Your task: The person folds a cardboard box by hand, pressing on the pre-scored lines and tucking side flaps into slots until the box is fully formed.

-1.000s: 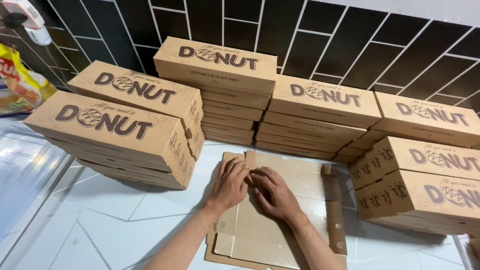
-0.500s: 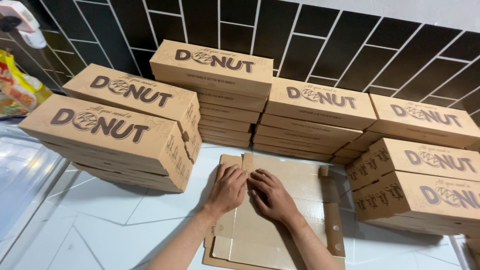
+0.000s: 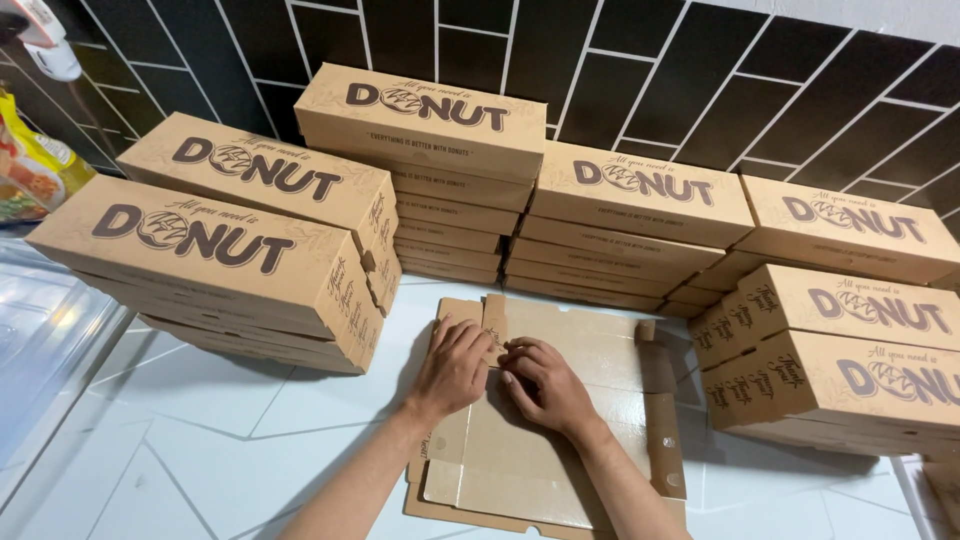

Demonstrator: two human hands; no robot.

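Observation:
A flat, unfolded brown cardboard box blank (image 3: 570, 440) lies on the white counter (image 3: 220, 440) in front of me. My left hand (image 3: 452, 365) presses palm-down on the blank's upper left part, fingers on a small raised flap. My right hand (image 3: 545, 385) rests beside it, fingertips pinching the same flap near the fold line. The two hands nearly touch. A narrow side panel with round holes (image 3: 665, 450) stands up along the blank's right edge.
Stacks of closed brown printed boxes surround the blank: a left stack (image 3: 210, 265), a tall back stack (image 3: 440, 150), a back right stack (image 3: 640, 225) and a right stack (image 3: 850, 350). Black tiled wall behind. A metal sink edge (image 3: 40, 350) at the left.
Both hands stay on the blank's upper left flap with only small finger shifts. The view has moved slightly.

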